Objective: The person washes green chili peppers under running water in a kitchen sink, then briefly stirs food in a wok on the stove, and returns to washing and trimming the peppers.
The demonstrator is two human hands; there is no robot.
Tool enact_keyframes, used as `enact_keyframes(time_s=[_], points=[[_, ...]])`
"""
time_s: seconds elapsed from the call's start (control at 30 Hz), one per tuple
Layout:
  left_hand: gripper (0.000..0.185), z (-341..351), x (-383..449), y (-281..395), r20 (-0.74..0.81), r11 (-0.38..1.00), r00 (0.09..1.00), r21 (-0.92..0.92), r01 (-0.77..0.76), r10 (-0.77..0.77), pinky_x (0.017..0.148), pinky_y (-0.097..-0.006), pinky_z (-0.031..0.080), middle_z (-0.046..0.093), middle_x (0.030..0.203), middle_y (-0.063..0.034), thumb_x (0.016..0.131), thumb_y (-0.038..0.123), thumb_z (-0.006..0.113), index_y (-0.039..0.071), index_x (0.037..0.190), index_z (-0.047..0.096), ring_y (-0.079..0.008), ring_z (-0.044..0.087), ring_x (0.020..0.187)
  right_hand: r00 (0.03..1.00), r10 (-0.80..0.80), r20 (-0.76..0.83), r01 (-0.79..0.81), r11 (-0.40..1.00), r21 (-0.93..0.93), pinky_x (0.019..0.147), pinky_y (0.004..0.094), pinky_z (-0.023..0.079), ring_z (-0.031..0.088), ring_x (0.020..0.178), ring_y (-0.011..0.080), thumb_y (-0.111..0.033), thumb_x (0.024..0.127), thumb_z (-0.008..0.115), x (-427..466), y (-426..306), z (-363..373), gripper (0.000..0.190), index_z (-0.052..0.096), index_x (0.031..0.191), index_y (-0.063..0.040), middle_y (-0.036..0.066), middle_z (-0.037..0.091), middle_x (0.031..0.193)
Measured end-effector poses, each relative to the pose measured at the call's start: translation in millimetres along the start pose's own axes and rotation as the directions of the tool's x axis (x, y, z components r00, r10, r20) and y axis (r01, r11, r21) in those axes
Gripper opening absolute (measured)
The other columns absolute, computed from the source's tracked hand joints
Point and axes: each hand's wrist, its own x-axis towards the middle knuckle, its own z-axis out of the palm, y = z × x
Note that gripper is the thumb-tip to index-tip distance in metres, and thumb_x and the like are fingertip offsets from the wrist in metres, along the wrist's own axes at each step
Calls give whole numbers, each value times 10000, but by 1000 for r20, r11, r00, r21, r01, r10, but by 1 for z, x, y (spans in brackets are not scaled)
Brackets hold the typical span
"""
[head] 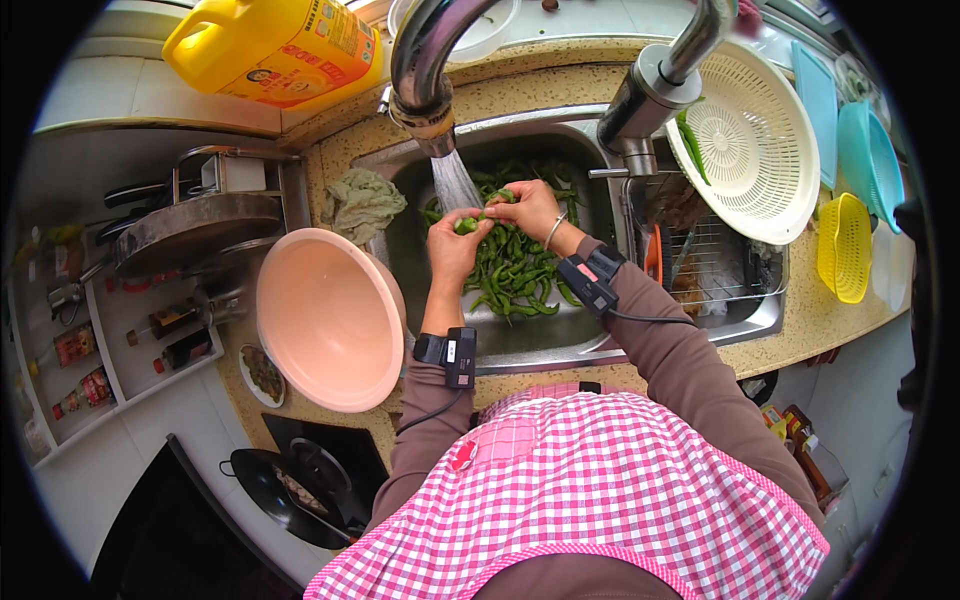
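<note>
Both my hands are over the left basin of a steel sink (491, 358), just right of the water running from the faucet (424, 124). My left hand (452, 251) grips a green pepper (466, 225) between thumb and fingers. Its fingertips nearly meet those of my right hand (531, 214), which pinches a green pepper piece (504, 196); whether the two pieces are joined cannot be told. Below my hands many green peppers (517, 277) lie in the basin. A crumpled pale green cloth (365, 204) rests at the basin's left edge.
A pink plastic basin (330, 322) stands left of the sink. At the right, a white colander (739, 135) holding long green peppers (694, 150) sits over the second basin's wire rack (720, 259). A yellow basket (845, 247), a yellow jug (277, 52) and a wok (285, 495) are farther out.
</note>
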Motion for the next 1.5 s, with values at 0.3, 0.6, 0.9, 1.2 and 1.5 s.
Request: enact_keyframes(time_s=[0.3,0.6,0.9,1.2,1.5], points=[[195,4,3,1,-104,1000,994,15,-14,16,543,-237,419,618,684,-9,688,110,740,15,838,660,-63,510,609,970,-34,-240,54,995,78,508,211,444,582,566,104,-84,764,640,-6,1,15,91,627,748,5,31,627,668],[177,-7,-8,13,180,840,965,-478,256,-191,481,-221,413,619,786,-56,822,122,604,2,950,589,-109,581,635,949,293,119,-310,786,536,674,265,514,583,758,148,-131,861,530,-8,1,-11,152,533,974,-30,78,579,880],[189,4,9,-9,252,433,897,-807,402,-362,707,-331,532,606,904,-103,810,8,553,-23,996,562,-194,597,828,926,373,50,-358,832,424,657,250,500,556,699,113,-101,860,435,-12,16,-13,172,547,980,-48,32,570,808],[125,18,17,-18,-3,614,915,-742,268,-403,579,-293,478,615,830,-94,808,80,622,7,882,554,-175,582,693,909,394,140,-416,881,225,508,198,410,525,592,73,-261,778,623,-18,16,-2,199,505,771,-100,-3,563,725],[172,35,3,-18,-227,911,971,-411,-23,-78,569,-291,468,583,767,-71,779,-3,625,15,917,524,-169,587,652,998,-66,-12,54,895,-443,508,283,420,522,571,118,-75,696,657,-20,51,12,214,447,719,-41,1,482,588]])
